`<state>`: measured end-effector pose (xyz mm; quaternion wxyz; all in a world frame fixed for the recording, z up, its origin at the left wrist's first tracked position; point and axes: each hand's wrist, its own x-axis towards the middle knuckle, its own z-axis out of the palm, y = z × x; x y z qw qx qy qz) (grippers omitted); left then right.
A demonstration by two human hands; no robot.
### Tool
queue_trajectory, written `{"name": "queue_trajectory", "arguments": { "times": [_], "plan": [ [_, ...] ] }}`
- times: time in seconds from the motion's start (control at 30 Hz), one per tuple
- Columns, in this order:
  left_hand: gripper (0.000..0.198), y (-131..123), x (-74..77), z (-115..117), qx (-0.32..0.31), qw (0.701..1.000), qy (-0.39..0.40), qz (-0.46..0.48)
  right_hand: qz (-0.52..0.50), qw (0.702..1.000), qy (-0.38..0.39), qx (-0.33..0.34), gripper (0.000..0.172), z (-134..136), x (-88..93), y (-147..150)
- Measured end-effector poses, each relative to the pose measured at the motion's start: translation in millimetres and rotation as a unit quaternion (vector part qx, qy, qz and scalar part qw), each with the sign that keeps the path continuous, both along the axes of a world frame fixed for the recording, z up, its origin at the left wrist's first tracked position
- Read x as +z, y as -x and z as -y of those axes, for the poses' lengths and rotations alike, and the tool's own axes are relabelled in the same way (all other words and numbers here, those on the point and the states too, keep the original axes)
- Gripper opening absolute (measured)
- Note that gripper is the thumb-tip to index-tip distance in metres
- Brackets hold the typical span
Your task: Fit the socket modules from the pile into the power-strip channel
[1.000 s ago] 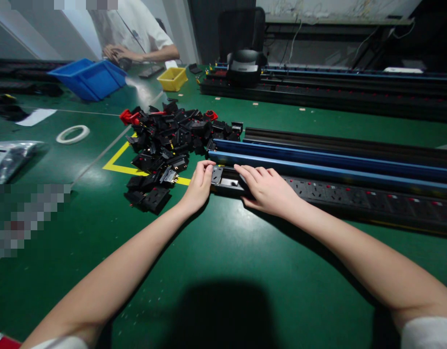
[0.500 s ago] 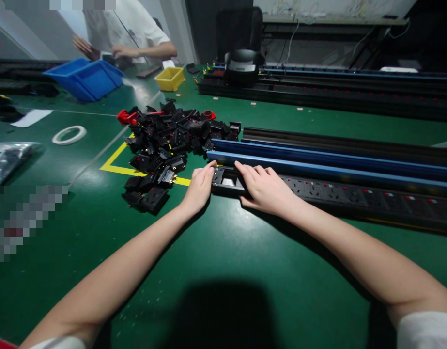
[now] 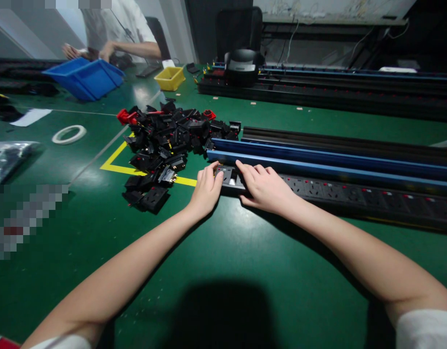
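2 hands (image 3: 266, 190) clasped on black socket strip (image 3: 335, 193), long axis left to right, face up

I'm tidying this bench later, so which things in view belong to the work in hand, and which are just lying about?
In the work:
black socket strip, spanned by the right hand
socket module, touched by the left hand
pile of loose modules, probably

Lying about, it seems:
white ring
blue bin
yellow bin
white sheet
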<state>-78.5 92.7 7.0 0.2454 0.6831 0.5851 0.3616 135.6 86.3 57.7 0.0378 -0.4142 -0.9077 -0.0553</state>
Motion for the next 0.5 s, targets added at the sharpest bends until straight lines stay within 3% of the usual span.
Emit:
{"name": "queue_trajectory", "arguments": {
  "times": [0.07, 0.13, 0.33, 0.5],
  "plan": [
    [0.029, 0.7, -0.2, -0.5, 0.029, 0.999, -0.013, -0.005, -0.007, 1.0, -0.001, 0.001, 0.087, -0.4, -1.2, -1.0],
    [0.023, 2.7, 1.0, -2.2, 0.019, 1.0, -0.007, 0.002, -0.011, 1.0, 0.0, 0.003, 0.086, -0.5, -1.8, -1.4],
    [0.034, 9.3, 8.1, -6.2, -0.05, 0.998, 0.017, 0.046, -0.008, 1.0, -0.003, 0.004, 0.085, -0.2, -1.4, -1.0],
    [0.032, 8.2, 9.2, -6.0, -0.106, 0.994, 0.003, 0.02, -0.008, 1.0, 0.004, 0.004, 0.086, -0.3, -1.1, -2.3]
  ]
}}
